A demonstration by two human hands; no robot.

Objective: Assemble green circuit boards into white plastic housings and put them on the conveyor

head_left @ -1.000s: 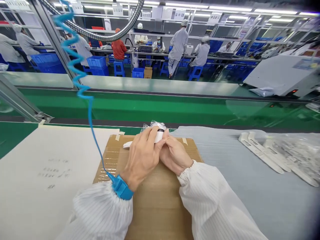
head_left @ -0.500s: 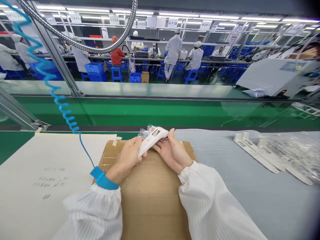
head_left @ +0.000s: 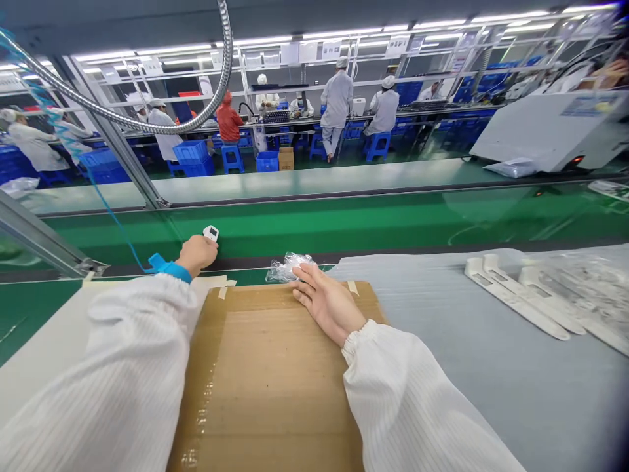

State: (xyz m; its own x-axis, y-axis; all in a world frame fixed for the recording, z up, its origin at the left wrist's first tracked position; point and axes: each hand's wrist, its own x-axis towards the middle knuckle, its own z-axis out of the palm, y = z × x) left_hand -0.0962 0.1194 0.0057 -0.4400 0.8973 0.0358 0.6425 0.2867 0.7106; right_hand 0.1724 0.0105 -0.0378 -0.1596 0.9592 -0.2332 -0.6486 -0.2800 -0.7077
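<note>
My left hand (head_left: pixel 197 254), with a blue wrist strap (head_left: pixel 170 267), is closed round a white handheld infrared thermometer (head_left: pixel 211 233). Only the thermometer's end with its small dark display shows past my fingers; the rest is hidden. It is over the green conveyor belt (head_left: pixel 255 229), and I cannot tell whether it touches the belt. My right hand (head_left: pixel 330 303) is open above the far edge of the cardboard (head_left: pixel 289 380), fingers stretched out. Just beyond those fingertips lies crumpled clear plastic (head_left: pixel 287 267), perhaps touching them.
White plastic housings (head_left: pixel 515 298) lie on the grey mat (head_left: pixel 442 367) at right, beside a clear bag of small parts (head_left: pixel 584 288). A metal flexible hose (head_left: pixel 226 52) hangs overhead. A metal post (head_left: pixel 122 157) stands at left. Several people work across the belt.
My left hand has carried the thermometer forward and left, from over the cardboard to over the belt. My right hand has come off the thermometer and stays near the plastic.
</note>
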